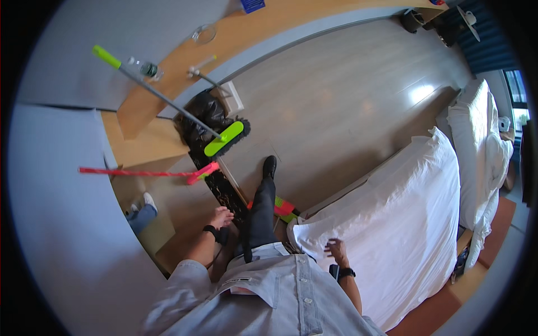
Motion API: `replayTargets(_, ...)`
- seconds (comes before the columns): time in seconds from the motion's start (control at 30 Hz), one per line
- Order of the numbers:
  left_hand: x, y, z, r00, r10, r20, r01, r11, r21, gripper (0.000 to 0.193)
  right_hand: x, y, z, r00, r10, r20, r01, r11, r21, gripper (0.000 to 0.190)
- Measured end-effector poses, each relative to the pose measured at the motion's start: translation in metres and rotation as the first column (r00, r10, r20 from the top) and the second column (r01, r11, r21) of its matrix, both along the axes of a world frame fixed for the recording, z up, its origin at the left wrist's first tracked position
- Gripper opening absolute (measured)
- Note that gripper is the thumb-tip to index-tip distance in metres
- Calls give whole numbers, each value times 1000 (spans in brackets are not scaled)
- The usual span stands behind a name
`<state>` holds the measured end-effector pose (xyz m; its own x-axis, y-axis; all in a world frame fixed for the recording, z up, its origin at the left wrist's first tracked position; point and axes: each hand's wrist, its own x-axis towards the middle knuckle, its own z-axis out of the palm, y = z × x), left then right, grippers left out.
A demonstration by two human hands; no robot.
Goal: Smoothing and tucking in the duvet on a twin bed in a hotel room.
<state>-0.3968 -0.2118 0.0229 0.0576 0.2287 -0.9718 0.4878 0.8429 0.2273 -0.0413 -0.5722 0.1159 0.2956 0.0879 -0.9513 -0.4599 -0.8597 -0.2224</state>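
Observation:
My left hand (221, 218) hangs with nothing in it, fingers loosely curled, left of my dark trouser leg. My right hand (336, 250) is also free, its fingers apart over the near white-covered bed (382, 231); whether it touches the sheet I cannot tell. Ahead of my left hand lies a red-handled brush (204, 172) with a pink head. Beyond it a broom (224, 139) with a lime-green head and dark bristles has its grey handle slanting up to the left. A red and lime-green tool head (285, 208) shows beside my leg, partly hidden.
A black plastic bag (209, 110) sits against a white box (233, 99). The wooden desk (248, 25) along the wall bears a plastic bottle (151, 70) and a glass dish (204, 34). A second bed (470, 159) stands farther right. Another person's leg and shoe (149, 202) show at left.

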Motion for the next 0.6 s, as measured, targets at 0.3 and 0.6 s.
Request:
replayTargets(0.3, 97, 159, 39, 994, 57, 95, -56, 998, -14, 36, 85, 133, 18, 961, -97, 260, 58, 986, 154, 27)
replayTargets(0.6, 192, 168, 46, 974, -193, 119, 192, 981, 22, 25, 89, 101, 23, 971, -132, 202, 149, 986, -73, 29)
